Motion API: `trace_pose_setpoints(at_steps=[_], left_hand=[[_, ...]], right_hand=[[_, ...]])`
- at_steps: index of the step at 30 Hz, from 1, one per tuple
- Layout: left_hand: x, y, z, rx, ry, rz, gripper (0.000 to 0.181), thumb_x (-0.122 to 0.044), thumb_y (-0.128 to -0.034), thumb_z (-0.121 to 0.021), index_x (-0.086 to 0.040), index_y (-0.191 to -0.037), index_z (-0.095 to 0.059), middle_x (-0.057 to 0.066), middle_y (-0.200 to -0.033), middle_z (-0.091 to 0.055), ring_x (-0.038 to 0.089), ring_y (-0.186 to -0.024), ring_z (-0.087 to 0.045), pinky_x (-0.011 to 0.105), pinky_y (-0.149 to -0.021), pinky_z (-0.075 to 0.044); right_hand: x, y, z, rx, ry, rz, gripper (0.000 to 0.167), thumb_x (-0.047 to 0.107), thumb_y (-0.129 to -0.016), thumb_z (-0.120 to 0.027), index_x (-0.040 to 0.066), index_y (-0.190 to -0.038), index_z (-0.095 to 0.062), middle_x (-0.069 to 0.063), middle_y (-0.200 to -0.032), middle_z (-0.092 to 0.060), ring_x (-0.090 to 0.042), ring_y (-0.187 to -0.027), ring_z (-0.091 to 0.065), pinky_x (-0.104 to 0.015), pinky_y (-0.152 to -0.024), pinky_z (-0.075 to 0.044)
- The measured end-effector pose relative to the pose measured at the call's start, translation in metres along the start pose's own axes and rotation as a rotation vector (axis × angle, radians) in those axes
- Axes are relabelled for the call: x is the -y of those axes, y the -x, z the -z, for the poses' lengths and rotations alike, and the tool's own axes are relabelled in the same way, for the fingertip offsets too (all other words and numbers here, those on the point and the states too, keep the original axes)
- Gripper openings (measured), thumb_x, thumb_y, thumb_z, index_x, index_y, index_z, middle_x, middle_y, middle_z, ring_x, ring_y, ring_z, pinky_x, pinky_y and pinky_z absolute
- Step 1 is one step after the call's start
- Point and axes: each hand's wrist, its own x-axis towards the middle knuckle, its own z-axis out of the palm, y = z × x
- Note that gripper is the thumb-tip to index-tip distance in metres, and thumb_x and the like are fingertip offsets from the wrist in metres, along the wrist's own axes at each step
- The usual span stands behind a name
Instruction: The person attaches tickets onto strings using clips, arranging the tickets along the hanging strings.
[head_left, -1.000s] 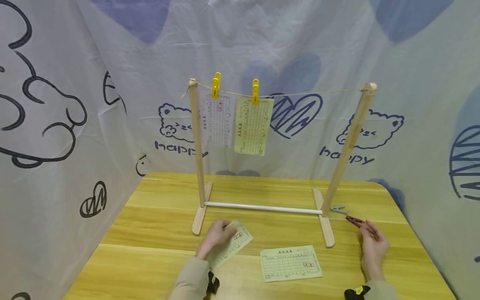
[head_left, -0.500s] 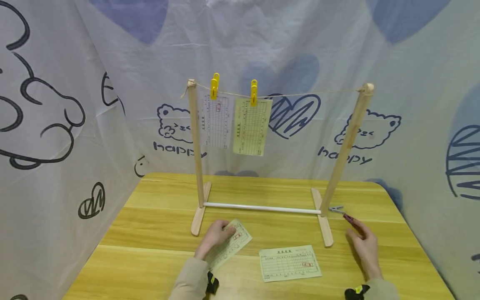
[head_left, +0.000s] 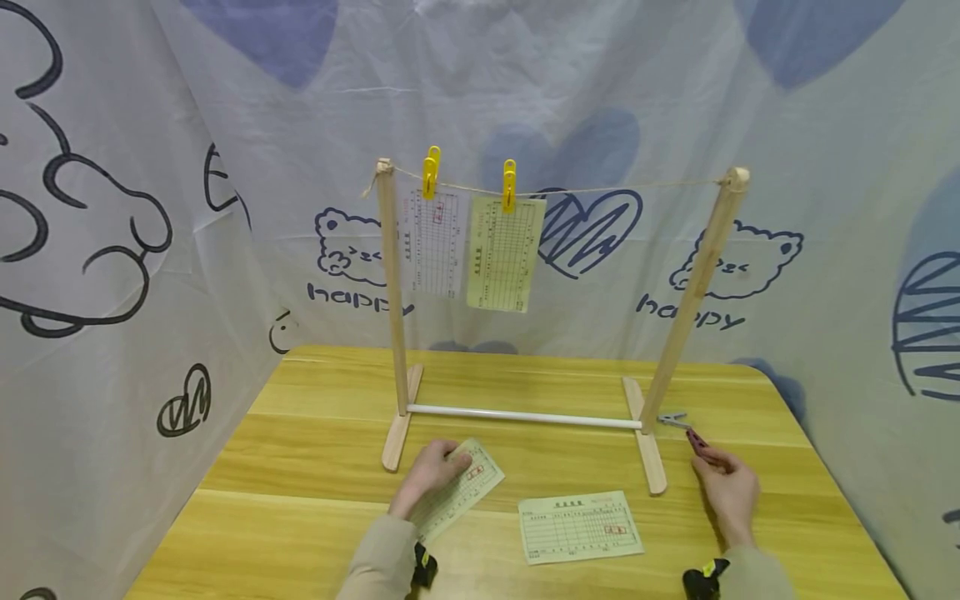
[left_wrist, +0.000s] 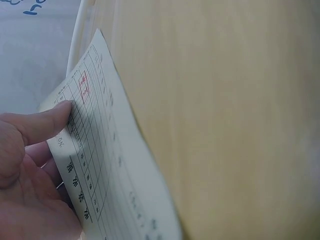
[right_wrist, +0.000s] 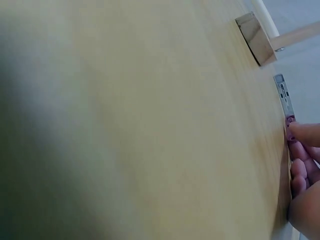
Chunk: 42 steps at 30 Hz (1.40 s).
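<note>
My left hand pinches a pale green printed slip between thumb and fingers, in front of the stand's left foot. The slip carries a red stamp and tilts up off the table in the left wrist view. At the right, my right hand pinches a dark red clothespin close to the tabletop. Just beyond its tip lies a grey clothespin, beside the stand's right foot. A second green slip lies flat on the table between the hands.
A wooden stand with a string rises behind the hands. Two yellow clothespins hold a whitish slip and a green slip on the string's left half. A white rod joins the feet low down.
My right hand has moved slightly left with the red clothespin, which has turned to point more up and away. The left hand and its slip have stayed put.
</note>
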Motion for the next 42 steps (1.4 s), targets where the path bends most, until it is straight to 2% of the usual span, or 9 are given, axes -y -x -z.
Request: trace_pose_setpoints(at_steps=[9, 16, 19, 21, 27, 30, 33, 36, 42], left_hand=[[0.000, 0.000, 0.000, 0.003, -0.005, -0.002, 0.028, -0.017, -0.1001, -0.062, 0.007, -0.110, -0.069, 0.011, -0.082, -0.068, 0.013, -0.065, -0.057, 0.023, -0.057, -0.048], [0.000, 0.000, 0.002, 0.003, -0.006, 0.002, 0.028, -0.018, -0.1003, -0.061, 0.007, -0.111, -0.069, 0.012, -0.083, -0.069, 0.014, -0.066, -0.058, 0.023, -0.057, -0.049], [-0.001, 0.000, 0.002, 0.003, -0.010, 0.001, 0.028, -0.018, -0.1002, -0.061, 0.007, -0.111, -0.069, 0.012, -0.083, -0.069, 0.014, -0.066, -0.058, 0.024, -0.057, -0.048], [-0.001, 0.001, 0.002, 0.004, -0.011, 0.001, 0.028, -0.018, -0.1000, -0.061, 0.007, -0.112, -0.069, 0.012, -0.083, -0.069, 0.014, -0.066, -0.058, 0.024, -0.057, -0.049], [-0.001, 0.000, 0.002, 0.007, -0.002, 0.000, 0.029, -0.018, -0.1001, -0.061, 0.007, -0.112, -0.069, 0.012, -0.083, -0.069, 0.014, -0.066, -0.058, 0.025, -0.057, -0.049], [-0.001, 0.001, 0.002, 0.010, 0.000, 0.002, 0.029, -0.018, -0.1004, -0.061, 0.007, -0.113, -0.069, 0.012, -0.083, -0.068, 0.014, -0.066, -0.058, 0.025, -0.058, -0.049], [-0.001, 0.002, 0.002, 0.012, 0.001, 0.006, 0.030, -0.018, -0.1006, -0.061, 0.008, -0.114, -0.068, 0.013, -0.084, -0.068, 0.014, -0.066, -0.058, 0.025, -0.058, -0.050], [-0.002, 0.002, 0.002, 0.013, -0.001, 0.010, 0.031, -0.018, -0.1007, -0.060, 0.008, -0.115, -0.067, 0.013, -0.085, -0.069, 0.014, -0.067, -0.059, 0.025, -0.058, -0.050], [-0.002, 0.002, 0.002, 0.009, -0.002, 0.018, 0.030, -0.018, -0.1001, -0.061, 0.008, -0.114, -0.068, 0.012, -0.085, -0.068, 0.014, -0.067, -0.058, 0.025, -0.058, -0.049]], right_hand=[[-0.002, -0.004, -0.005, -0.047, 0.032, -0.003, 0.019, 0.006, -0.087, -0.075, -0.004, -0.103, -0.073, 0.010, -0.071, -0.067, 0.013, -0.056, -0.045, -0.009, -0.052, -0.038], [-0.003, -0.002, 0.003, 0.101, 0.018, 0.031, 0.030, 0.003, -0.083, -0.075, -0.005, -0.112, -0.068, 0.012, -0.072, -0.066, 0.008, -0.061, -0.050, -0.012, -0.056, -0.042], [-0.003, -0.002, 0.006, 0.128, 0.021, 0.035, 0.037, 0.005, -0.083, -0.077, -0.004, -0.117, -0.065, 0.015, -0.073, -0.060, 0.006, -0.063, -0.048, -0.012, -0.057, -0.041], [-0.003, -0.002, 0.007, 0.139, 0.033, 0.044, 0.043, 0.008, -0.084, -0.079, -0.005, -0.121, -0.063, 0.010, -0.076, -0.059, 0.004, -0.064, -0.046, -0.014, -0.058, -0.039], [-0.004, -0.004, 0.005, 0.150, 0.161, 0.123, 0.053, 0.019, -0.085, -0.081, -0.008, -0.127, -0.063, -0.027, -0.105, -0.064, -0.019, -0.083, -0.056, -0.020, -0.066, -0.040], [-0.002, -0.002, 0.004, 0.153, 0.178, 0.136, 0.051, 0.018, -0.086, -0.080, -0.010, -0.125, -0.064, -0.033, -0.119, -0.061, -0.035, -0.101, -0.058, -0.031, -0.077, -0.044], [0.000, -0.001, 0.003, 0.155, 0.162, 0.131, 0.047, 0.015, -0.087, -0.079, -0.012, -0.122, -0.064, -0.035, -0.119, -0.058, -0.042, -0.106, -0.054, -0.044, -0.083, -0.044], [0.001, 0.000, 0.003, 0.142, 0.162, 0.135, 0.042, 0.014, -0.086, -0.079, -0.013, -0.116, -0.067, -0.034, -0.117, -0.058, -0.041, -0.103, -0.053, -0.046, -0.082, -0.042], [-0.002, 0.001, 0.004, 0.116, 0.167, 0.138, 0.039, 0.020, -0.089, -0.077, -0.008, -0.116, -0.069, -0.029, -0.112, -0.062, -0.025, -0.085, -0.053, -0.028, -0.069, -0.039]])
